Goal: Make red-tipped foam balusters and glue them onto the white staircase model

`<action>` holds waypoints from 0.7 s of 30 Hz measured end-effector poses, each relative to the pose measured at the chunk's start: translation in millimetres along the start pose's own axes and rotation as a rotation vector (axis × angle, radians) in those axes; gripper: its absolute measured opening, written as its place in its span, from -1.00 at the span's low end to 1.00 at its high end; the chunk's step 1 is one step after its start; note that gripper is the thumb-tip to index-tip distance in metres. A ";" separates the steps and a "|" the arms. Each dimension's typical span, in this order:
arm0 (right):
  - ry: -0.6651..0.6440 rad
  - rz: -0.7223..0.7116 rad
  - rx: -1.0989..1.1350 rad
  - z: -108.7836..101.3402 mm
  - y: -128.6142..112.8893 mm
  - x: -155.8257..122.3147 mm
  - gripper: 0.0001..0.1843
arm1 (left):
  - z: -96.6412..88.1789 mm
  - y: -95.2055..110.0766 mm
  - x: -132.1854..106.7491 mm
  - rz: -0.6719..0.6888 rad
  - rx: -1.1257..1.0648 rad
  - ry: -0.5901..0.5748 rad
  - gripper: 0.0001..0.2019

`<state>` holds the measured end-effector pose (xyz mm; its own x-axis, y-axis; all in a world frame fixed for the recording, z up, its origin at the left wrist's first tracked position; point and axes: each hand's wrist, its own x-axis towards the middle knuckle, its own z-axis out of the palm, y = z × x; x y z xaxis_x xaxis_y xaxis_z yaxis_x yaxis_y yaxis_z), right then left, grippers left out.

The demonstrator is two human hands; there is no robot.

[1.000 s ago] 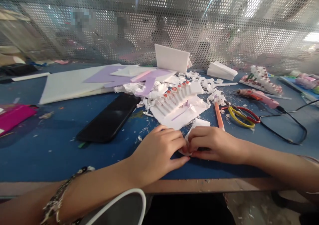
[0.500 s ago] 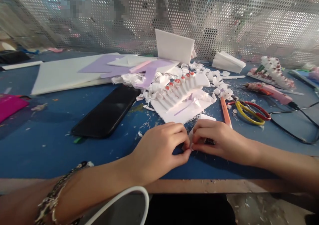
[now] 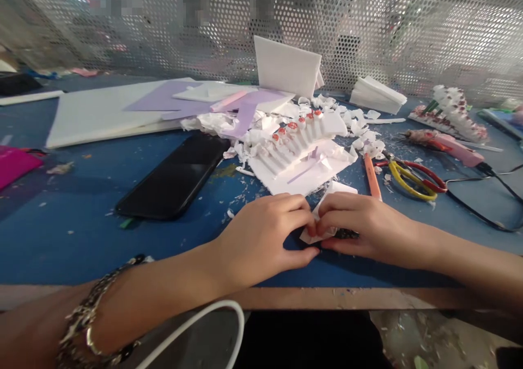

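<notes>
A small white piece of thin foam sheet (image 3: pixel 311 236) lies near the table's front edge, partly hidden under my fingers. My left hand (image 3: pixel 272 227) presses its curled fingertips on the sheet's left side, the thumb lower and a little apart. From the right, my right hand (image 3: pixel 359 222) bends its fingers over the same sheet, thumb below them. The fingertips of both hands meet. Just beyond is a row of white rolled pieces with red tips (image 3: pixel 292 140), resting on a white foam sheet (image 3: pixel 278 182).
A black phone (image 3: pixel 174 178) lies left of my hands. White scraps (image 3: pixel 365 140), an orange-handled tool (image 3: pixel 371 175), red-and-yellow-handled scissors (image 3: pixel 411 181) and a pink glue gun (image 3: pixel 457 148) with a cable are to the right. White and lilac sheets (image 3: pixel 106 110) stand behind, before a perforated metal screen (image 3: pixel 229 42).
My fingers have shifted on the small white sheet, and both thumbs have come away from the fingertips. More of the sheet shows now. The view has tilted slightly.
</notes>
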<state>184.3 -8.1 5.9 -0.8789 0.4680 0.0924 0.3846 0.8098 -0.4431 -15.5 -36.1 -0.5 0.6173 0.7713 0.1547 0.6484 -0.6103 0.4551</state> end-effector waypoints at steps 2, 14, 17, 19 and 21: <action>-0.008 -0.006 -0.033 -0.4 0.1 -0.1 -0.83 | 0.5 -0.3 0.6 -0.019 -0.007 -0.002 -0.93; 0.012 -0.046 -0.282 1.6 -8.1 -1.0 -0.79 | -0.3 -0.3 2.0 -0.045 -0.045 -0.006 -0.96; 0.033 0.001 -0.259 3.6 -8.6 0.0 -0.84 | -1.0 -2.0 2.9 -0.052 -0.103 -0.019 -0.97; 0.040 0.003 -0.255 5.7 -9.0 0.9 -0.84 | -2.0 -2.8 3.2 -0.054 -0.144 -0.025 -0.97; 0.057 -0.020 -0.275 8.0 -9.1 1.8 -0.84 | -3.4 -3.0 3.2 -0.063 -0.168 -0.020 -0.97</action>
<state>177.0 -17.5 2.9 -0.8728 0.4637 0.1521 0.4362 0.8810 -0.1830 -16.9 -31.2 1.6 0.5875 0.8024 0.1049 0.6033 -0.5207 0.6040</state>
